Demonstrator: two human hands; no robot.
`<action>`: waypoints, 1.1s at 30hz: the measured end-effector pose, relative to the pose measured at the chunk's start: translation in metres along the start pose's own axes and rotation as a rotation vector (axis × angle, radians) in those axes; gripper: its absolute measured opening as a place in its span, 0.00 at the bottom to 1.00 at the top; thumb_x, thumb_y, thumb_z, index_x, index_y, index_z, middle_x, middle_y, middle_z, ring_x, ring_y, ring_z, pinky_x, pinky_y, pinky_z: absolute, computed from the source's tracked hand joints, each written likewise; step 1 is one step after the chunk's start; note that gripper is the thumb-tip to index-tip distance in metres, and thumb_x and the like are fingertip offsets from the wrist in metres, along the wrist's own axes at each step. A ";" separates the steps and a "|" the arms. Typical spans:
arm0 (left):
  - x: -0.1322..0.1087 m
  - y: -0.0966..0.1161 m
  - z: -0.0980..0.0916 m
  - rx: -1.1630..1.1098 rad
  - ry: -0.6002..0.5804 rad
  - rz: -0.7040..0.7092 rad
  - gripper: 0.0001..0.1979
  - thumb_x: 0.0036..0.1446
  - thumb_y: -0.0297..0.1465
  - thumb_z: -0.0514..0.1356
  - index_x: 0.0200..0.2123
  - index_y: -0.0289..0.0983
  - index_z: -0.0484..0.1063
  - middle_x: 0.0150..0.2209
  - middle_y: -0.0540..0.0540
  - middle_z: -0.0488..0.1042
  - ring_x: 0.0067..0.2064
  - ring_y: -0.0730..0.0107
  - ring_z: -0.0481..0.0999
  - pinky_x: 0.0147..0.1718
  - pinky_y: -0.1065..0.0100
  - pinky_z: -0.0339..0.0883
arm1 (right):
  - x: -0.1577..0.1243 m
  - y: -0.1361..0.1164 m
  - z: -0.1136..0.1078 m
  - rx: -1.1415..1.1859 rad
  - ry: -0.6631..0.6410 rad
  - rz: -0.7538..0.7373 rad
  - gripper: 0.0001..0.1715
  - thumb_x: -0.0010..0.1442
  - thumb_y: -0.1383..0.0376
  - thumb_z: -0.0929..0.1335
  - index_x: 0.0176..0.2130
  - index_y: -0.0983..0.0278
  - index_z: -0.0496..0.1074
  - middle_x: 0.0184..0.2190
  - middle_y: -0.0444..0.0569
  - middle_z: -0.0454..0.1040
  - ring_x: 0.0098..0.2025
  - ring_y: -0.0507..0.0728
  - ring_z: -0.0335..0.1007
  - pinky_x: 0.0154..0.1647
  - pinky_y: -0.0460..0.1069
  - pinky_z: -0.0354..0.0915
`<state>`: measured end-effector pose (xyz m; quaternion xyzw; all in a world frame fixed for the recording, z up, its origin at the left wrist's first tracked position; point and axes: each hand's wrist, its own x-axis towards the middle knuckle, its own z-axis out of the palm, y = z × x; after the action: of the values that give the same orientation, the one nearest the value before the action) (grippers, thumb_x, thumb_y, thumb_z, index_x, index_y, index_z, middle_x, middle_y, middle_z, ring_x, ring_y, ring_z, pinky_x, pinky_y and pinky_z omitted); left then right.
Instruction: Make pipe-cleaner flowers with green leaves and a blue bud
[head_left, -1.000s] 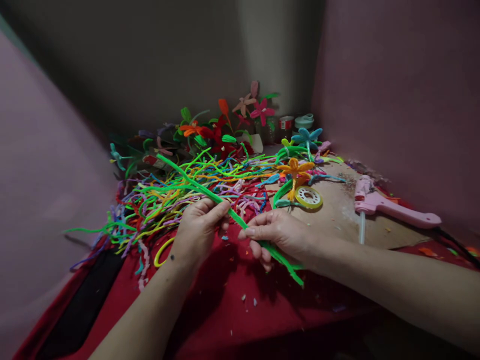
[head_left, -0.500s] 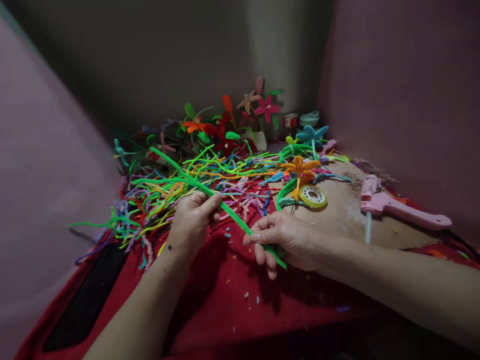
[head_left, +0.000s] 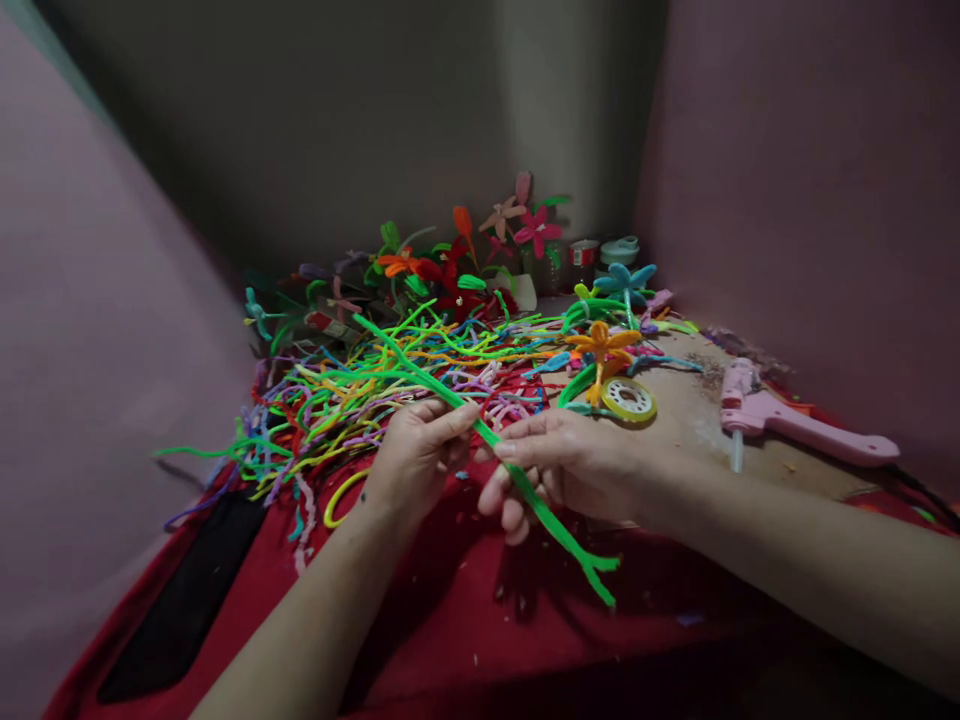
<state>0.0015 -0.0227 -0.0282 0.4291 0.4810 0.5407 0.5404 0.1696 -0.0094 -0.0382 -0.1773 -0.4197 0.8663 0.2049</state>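
Green pipe cleaners (head_left: 557, 524), pinched narrowly by left fingers (head_left: 454, 423) and right fingers (head_left: 531, 450), lower end forked, red cloth (head_left: 442, 620) beneath

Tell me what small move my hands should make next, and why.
Perhaps slide your right hand down the green strand and pinch its lower end: that end forks into two free tips, while right and left hand both grip higher up, close together.

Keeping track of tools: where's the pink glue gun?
In the head view, the pink glue gun lies right of the yellow roll, on the brown board.
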 end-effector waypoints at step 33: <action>-0.017 -0.014 0.014 0.239 0.090 0.184 0.12 0.49 0.33 0.63 0.18 0.35 0.70 0.17 0.52 0.66 0.19 0.78 0.63 0.18 0.73 0.56 | 0.004 0.009 0.003 0.020 0.372 -0.172 0.03 0.47 0.68 0.64 0.24 0.66 0.65 0.09 0.34 0.54 0.11 0.44 0.41 0.11 0.42 0.40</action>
<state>0.0187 -0.0393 -0.0387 0.5077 0.5244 0.5457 0.4117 0.1629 -0.0144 -0.0440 -0.2957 -0.3796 0.8021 0.3537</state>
